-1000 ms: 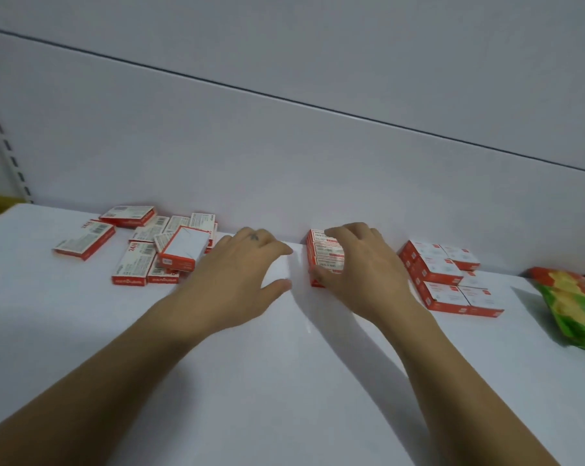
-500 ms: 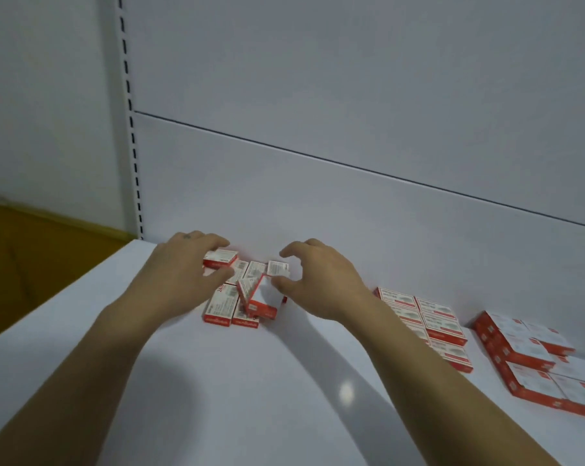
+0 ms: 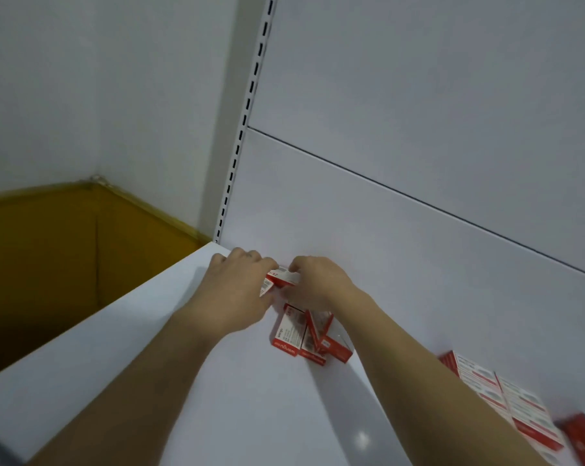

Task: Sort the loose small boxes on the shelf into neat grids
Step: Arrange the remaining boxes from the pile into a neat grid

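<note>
The left hand (image 3: 236, 292) and right hand (image 3: 319, 283) hide much of the box (image 3: 282, 277) between them; print blurred.

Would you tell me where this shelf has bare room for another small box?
Bare: the shelf front-left, between its left edge and the left forearm, and the wedge between both forearms, in front of the loose pile. Crowded: the back corner, where left hand and right hand hold a box, and the grid at right.

We see a white back panel (image 3: 418, 112) with one dark horizontal seam, a slotted upright (image 3: 247, 105) at its left edge, a plain white wall (image 3: 82, 79) beyond, and a yellow-brown floor (image 3: 49, 264) below the white shelf (image 3: 116, 364)
</note>
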Demonstrator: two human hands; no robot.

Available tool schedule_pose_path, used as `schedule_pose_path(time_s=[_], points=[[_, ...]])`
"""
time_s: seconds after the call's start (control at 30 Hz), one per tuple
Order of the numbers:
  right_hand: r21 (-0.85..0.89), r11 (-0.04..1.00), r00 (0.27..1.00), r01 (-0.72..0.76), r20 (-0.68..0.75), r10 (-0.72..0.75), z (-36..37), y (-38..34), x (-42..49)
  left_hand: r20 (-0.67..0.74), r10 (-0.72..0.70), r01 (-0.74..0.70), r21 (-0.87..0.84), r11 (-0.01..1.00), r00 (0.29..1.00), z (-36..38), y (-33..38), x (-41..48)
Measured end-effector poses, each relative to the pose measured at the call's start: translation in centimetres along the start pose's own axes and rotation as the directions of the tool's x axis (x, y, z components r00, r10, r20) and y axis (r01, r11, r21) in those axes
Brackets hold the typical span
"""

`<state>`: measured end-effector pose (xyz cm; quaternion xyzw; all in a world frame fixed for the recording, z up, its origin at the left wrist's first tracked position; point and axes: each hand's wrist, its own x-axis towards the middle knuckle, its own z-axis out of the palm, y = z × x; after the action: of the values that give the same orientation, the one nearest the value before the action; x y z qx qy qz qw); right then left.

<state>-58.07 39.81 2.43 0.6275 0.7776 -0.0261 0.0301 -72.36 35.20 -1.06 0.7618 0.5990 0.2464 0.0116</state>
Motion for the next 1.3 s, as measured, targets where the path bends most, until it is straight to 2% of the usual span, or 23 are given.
schedule_pose_path(time_s=[0.1,0.33,0.5,0.67,0.8,1.03,1.23,1.3], points=[[-0.067,0.998,0.999,-0.001,-0.036,-0.001,0.8,-0.4,1.1,-0.023,0.033,-0.032,0.039,0.999,0.999,0.4,0.4,0.4],[-0.023,0.999,0.994,-0.047,-0.100,0.044,1.6,-1.3,1.4,-0.075,0.014,-0.008,0.082,0.997,0.997,0.4,0.9,0.7],[0.129,0.991,0.972,-0.044,-0.223,0.072,1.2,-0.2,-0.2,-0.045,-0.028,0.031,0.058,0.998,0.999,0.1,1.0,0.5],[0.286,0.958,0.905,0.019,-0.412,0.105,-0.4,3.0,-5.1,-0.011,-0.085,0.085,-0.029,0.996,0.996,-0.5,2.8,0.1],[0.372,0.927,0.875,0.047,-0.463,0.142,-0.6,5.5,-9.7,-0.025,0.004,-0.007,-0.109,0.994,1.000,-0.7,5.9,-0.5],[0.339,0.941,0.843,0.022,-0.512,0.165,-0.5,8.8,-15.3,-0.038,0.143,-0.147,-0.349,0.925,0.989,0.1,11.1,-1.0],[0.295,0.953,0.764,-0.068,-0.599,0.240,-0.2,11.8,-18.6,-0.104,0.305,-0.322,-0.360,0.876,0.946,1.6,16.0,-0.8],[0.301,0.950,0.757,-0.082,-0.602,0.256,0.3,12.7,-19.4,-0.113,0.331,-0.347,-0.413,0.842,0.937,2.4,17.1,-1.3]])
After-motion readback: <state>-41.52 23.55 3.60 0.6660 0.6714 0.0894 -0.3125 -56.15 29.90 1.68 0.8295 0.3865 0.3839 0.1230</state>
